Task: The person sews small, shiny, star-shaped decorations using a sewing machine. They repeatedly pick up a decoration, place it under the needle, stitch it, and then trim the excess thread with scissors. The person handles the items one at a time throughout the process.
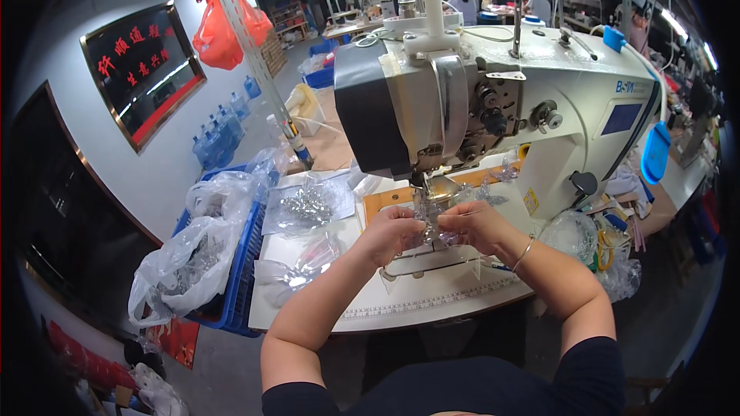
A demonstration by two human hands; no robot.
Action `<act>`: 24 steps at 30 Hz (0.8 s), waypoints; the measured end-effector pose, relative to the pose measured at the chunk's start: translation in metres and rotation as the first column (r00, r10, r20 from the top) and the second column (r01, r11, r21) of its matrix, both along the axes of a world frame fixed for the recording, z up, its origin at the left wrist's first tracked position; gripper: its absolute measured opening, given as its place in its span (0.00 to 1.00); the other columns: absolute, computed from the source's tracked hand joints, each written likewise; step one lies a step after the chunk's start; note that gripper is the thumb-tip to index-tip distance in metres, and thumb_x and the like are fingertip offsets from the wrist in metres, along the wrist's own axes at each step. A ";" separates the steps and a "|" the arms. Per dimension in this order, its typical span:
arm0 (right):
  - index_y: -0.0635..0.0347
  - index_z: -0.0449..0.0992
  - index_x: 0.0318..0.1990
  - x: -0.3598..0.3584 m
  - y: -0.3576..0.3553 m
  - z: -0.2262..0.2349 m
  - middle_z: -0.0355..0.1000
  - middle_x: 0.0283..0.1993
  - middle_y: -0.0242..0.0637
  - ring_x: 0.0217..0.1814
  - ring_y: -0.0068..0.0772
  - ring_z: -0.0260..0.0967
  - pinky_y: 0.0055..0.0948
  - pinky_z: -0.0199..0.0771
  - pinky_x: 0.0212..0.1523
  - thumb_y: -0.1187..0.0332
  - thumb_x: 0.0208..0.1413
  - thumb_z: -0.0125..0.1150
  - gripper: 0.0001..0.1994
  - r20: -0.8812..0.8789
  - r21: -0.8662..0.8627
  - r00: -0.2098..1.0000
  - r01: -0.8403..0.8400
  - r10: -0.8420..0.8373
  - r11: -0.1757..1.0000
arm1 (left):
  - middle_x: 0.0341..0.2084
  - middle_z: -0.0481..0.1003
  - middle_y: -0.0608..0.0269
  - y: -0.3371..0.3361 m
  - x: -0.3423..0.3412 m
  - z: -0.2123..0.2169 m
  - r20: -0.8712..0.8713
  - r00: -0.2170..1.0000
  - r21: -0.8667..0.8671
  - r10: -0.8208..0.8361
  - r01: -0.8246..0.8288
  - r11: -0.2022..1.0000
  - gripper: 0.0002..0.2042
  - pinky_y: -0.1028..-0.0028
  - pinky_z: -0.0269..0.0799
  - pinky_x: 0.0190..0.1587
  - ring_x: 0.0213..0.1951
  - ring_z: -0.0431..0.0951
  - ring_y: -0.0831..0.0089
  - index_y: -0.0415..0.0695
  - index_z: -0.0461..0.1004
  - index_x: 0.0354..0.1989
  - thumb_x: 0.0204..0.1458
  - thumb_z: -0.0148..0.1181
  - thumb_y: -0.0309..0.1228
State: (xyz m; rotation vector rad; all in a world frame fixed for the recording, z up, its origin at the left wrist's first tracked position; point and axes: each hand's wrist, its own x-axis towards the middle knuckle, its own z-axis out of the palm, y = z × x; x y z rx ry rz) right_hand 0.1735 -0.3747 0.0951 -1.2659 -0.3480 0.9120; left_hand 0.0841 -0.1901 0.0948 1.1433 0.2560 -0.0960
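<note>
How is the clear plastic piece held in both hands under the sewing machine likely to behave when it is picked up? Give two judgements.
The clear plastic piece looks thin and see-through, so probably light and floppy. Both the left hand and right hand pinch it, suggesting it needs steadying; its glossy surface may be slippery.

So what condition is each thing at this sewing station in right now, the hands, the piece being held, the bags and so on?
Left hand: pinched shut on the clear piece.
Right hand: pinched shut on the clear piece.
Clear piece: held between both hands, just below the needle area.
Sewing machine: upright on the table; running or not, cannot tell.
Plastic bags: open and crumpled, in the blue crate.
Blue crate: on the floor beside the table, full.
Orange bag: hanging, tied.
</note>
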 end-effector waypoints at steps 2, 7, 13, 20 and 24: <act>0.64 0.74 0.34 0.009 -0.004 0.002 0.73 0.32 0.36 0.30 0.24 0.70 0.19 0.70 0.28 0.71 0.52 0.58 0.05 -0.069 -0.008 0.997 -0.022 0.022 1.000 | 0.31 0.71 0.59 -0.001 0.006 0.005 -0.020 0.999 -0.040 -0.035 0.034 0.999 0.10 0.72 0.75 0.36 0.30 0.75 0.70 0.35 0.67 0.38 0.46 0.57 0.21; 0.64 0.73 0.33 0.025 0.005 0.013 0.72 0.28 0.35 0.26 0.23 0.69 0.17 0.65 0.20 0.69 0.52 0.57 0.07 -0.048 -0.071 0.999 -0.015 0.012 0.997 | 0.31 0.72 0.59 0.009 0.025 0.012 -0.062 0.997 -0.036 -0.050 0.048 0.998 0.10 0.73 0.75 0.37 0.30 0.76 0.70 0.36 0.68 0.38 0.47 0.57 0.22; 0.60 0.73 0.21 0.034 0.018 0.037 0.69 0.22 0.32 0.20 0.20 0.65 0.17 0.63 0.19 0.66 0.47 0.63 0.09 0.254 -0.217 0.967 0.080 -0.023 0.973 | 0.33 0.73 0.59 0.016 0.034 0.032 -0.068 0.997 0.107 -0.041 0.048 0.993 0.11 0.72 0.75 0.37 0.32 0.76 0.71 0.35 0.68 0.39 0.47 0.57 0.21; 0.64 0.70 0.18 0.044 0.033 0.019 0.67 0.14 0.34 0.15 0.24 0.63 0.28 0.63 0.20 0.65 0.45 0.59 0.12 0.852 0.041 0.490 0.293 -0.187 0.955 | 0.33 0.72 0.59 0.021 0.045 0.038 0.016 1.000 0.166 -0.014 0.011 0.986 0.12 0.70 0.74 0.38 0.34 0.76 0.68 0.36 0.69 0.42 0.47 0.57 0.17; 0.66 0.67 0.16 0.034 0.032 0.027 0.63 0.12 0.35 0.15 0.23 0.60 0.29 0.61 0.21 0.65 0.45 0.57 0.14 0.837 -0.123 0.539 0.354 -0.095 0.927 | 0.35 0.72 0.58 0.025 0.045 0.039 0.048 0.999 0.205 -0.019 0.009 0.979 0.14 0.70 0.74 0.41 0.36 0.76 0.67 0.35 0.69 0.43 0.47 0.57 0.17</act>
